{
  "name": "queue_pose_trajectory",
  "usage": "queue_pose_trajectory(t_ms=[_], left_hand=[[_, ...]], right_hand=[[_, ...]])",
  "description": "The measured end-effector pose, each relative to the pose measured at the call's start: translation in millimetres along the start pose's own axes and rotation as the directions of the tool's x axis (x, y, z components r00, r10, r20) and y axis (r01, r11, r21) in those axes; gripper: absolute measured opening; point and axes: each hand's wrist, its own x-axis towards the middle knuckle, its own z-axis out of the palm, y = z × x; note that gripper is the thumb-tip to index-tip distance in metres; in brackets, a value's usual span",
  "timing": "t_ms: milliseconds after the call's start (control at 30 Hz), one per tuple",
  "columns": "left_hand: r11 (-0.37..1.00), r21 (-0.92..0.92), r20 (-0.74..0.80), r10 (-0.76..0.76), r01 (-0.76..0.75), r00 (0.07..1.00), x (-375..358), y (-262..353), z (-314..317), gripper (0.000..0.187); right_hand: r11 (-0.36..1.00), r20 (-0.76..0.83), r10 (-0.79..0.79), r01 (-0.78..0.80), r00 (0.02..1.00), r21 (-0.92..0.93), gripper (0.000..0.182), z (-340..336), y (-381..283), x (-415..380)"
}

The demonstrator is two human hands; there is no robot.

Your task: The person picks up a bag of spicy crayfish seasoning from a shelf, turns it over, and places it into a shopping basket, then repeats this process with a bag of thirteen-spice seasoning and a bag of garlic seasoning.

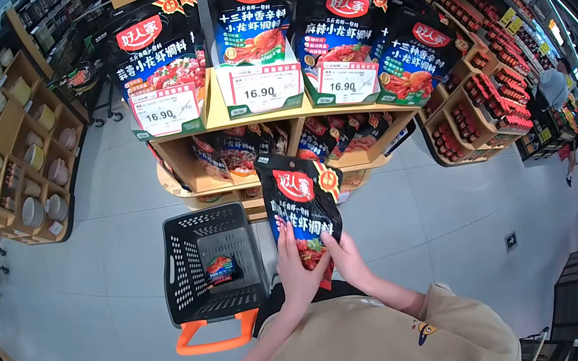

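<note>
Between my two hands is a black seasoning pouch (304,204) with a red logo and a crayfish picture, held upright in front of my body. My left hand (297,268) grips its lower left part, fingers lying over the front. On the lower right side, my right hand (348,256) is closed around the edge. Left of the pouch, a black shopping basket (202,228) with an orange handle (186,340) stands on the floor. Inside the basket lies a similar small pouch (221,269). Behind is a wooden display stand (217,109) with several such pouches on top.
Price cards (261,92) front the upright pouches; more pouches (242,146) fill the lower shelf. A bowl shelf (32,130) stands left, a shelf of red packages (477,105) right. A person (554,89) is at the far right. Grey tiled floor (432,226) surrounds the stand.
</note>
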Motion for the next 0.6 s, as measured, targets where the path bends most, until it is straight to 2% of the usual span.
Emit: queue_pose_trajectory(t_ms=[33, 67, 133, 200, 233, 333, 433, 500, 533, 567, 600], left_hand=[[1.000, -0.012, 0.018, 0.004, -0.004, 1.000, 2.3, -0.1, -3.3, 0.086], [1.000, -0.025, 0.054, 0.007, -0.005, 0.998, 4.2, -2.6, -5.5, 0.085], [0.999, -0.044, 0.101, 0.011, -0.006, 0.995, 6.8, -8.5, -8.4, 0.084], [0.993, -0.031, 0.048, 0.113, -0.112, 0.992, 11.0, -15.5, -10.6, 0.081], [0.993, -0.037, 0.059, 0.116, -0.114, 0.991, 12.2, -17.1, -12.8, 0.081], [0.952, -0.290, -0.140, -0.145, 0.100, 0.979, 15.9, -15.9, -23.1, 0.077], [0.794, -0.596, -0.230, -0.309, 0.117, 0.923, 34.7, -14.7, -36.0, 0.070], [0.682, -0.700, -0.059, -0.351, 0.212, 0.934, 47.8, -25.0, -42.7, 0.063], [0.617, -0.725, 0.119, -0.328, 0.308, 0.937, 54.0, -24.5, -49.8, 0.041], [0.678, -0.653, 0.228, -0.249, 0.338, 0.941, 57.2, -28.4, -54.0, 0.017], [0.720, -0.606, 0.233, -0.244, 0.337, 0.941, 61.2, -28.7, -53.7, 0.017]], right_hand=[[0.998, -0.058, 0.028, -0.024, 0.998, 0.064, 0.025, -1.5, 4.4, 5.6], [0.998, -0.110, -0.033, 0.039, 0.993, 0.051, 0.024, 0.2, 8.8, 9.8], [0.997, -0.169, -0.061, 0.067, 0.984, 0.026, 0.024, 1.6, 10.2, 15.2], [0.994, -0.242, -0.097, 0.106, 0.966, 0.027, 0.023, 1.8, 3.9, 19.5], [0.994, -0.254, -0.094, 0.104, 0.963, 0.026, 0.023, -2.5, 1.5, 23.0], [0.994, -0.168, -0.101, 0.108, 0.981, 0.035, 0.022, -20.1, -12.6, 33.4], [0.982, -0.006, -0.187, 0.187, 0.982, 0.025, 0.024, -36.4, -35.4, 51.9], [0.973, 0.064, -0.230, 0.230, 0.971, -0.007, 0.024, -39.2, -53.6, 68.8], [0.963, 0.130, -0.260, 0.267, 0.957, -0.040, 0.024, -42.8, -59.8, 75.6], [0.954, 0.164, -0.270, 0.287, 0.949, -0.088, 0.024, -51.5, -54.8, 87.1], [0.946, 0.192, -0.277, 0.302, 0.941, -0.116, 0.023, -53.1, -66.0, 89.7]])
